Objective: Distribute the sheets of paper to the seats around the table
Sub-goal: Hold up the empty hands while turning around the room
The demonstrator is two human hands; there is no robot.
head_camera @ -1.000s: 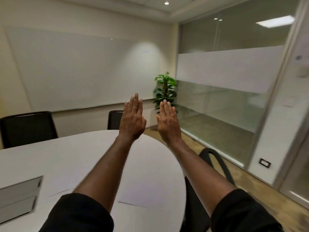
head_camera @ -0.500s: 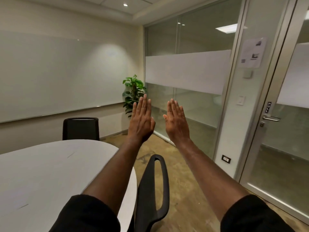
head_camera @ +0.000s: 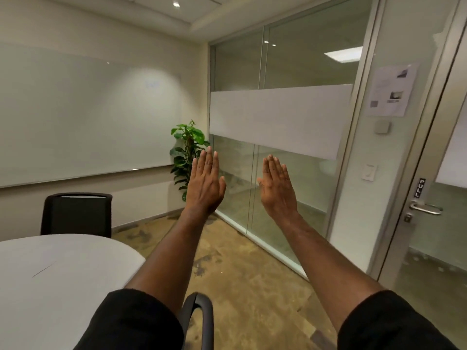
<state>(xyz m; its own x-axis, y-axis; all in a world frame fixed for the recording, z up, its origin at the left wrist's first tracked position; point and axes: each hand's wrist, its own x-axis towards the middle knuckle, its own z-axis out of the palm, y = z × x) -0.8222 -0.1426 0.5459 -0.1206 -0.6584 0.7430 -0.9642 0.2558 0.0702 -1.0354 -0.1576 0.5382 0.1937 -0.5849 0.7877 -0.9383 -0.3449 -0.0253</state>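
Observation:
My left hand (head_camera: 205, 184) and my right hand (head_camera: 278, 189) are both raised flat in front of me, fingers straight and together, holding nothing. They hover over the floor to the right of the white oval table (head_camera: 75, 281). A white sheet of paper (head_camera: 32, 263) lies on the table near its far end; only its thin dark edge stands out. A black chair (head_camera: 77, 214) stands at the far end of the table. A second black chair's backrest (head_camera: 199, 322) rises below my left forearm.
A whiteboard (head_camera: 83, 117) covers the left wall. A potted plant (head_camera: 188, 152) stands in the corner. A glass partition (head_camera: 278, 127) runs along the right, with a glass door and its handle (head_camera: 424, 208) at far right. Brown floor lies between table and glass.
The view has swung to the right: the table has slid to the left and the glass door has come into view. My hands stay raised and have spread slightly apart.

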